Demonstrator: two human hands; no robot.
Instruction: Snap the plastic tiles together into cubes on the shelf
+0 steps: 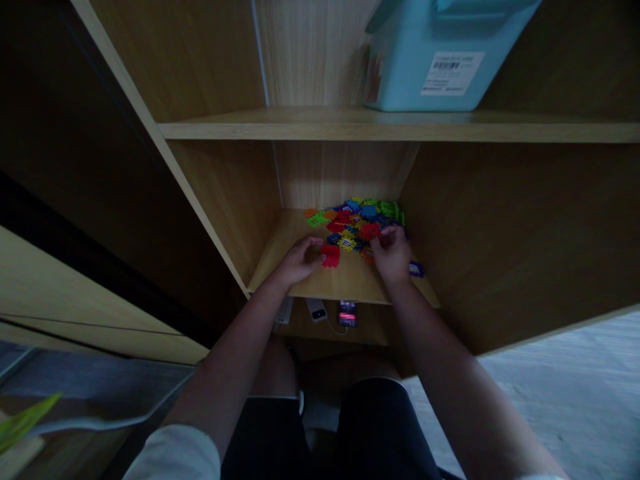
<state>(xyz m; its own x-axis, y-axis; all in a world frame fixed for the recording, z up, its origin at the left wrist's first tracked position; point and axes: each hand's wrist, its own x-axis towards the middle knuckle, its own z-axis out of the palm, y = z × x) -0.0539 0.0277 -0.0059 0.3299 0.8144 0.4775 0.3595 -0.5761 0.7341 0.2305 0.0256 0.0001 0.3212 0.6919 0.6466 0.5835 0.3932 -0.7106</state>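
Note:
My left hand [301,259] is closed, thumb and fingers pinching a red plastic building piece [331,256] with notched edges, at the near left of a pile. On the right, my right hand [393,255] has its fingers closed at the edge of another red plastic piece [369,231]. The heap of colourful plastic building pieces [357,217], in blue, green, yellow, orange and red, lies on the wooden shelf [270,257] between and behind my hands. A yellow piece [347,243] rests in front of it. Beside my right wrist is a dark blue piece [416,269].
Above stands a light-blue plastic bin [405,73] with a white label, on the upper shelf [300,130]. Below my hands, a lit phone [347,314] and a white device [316,309] with a cable lie on a lower board. Cabinet side walls [500,233] bound both sides.

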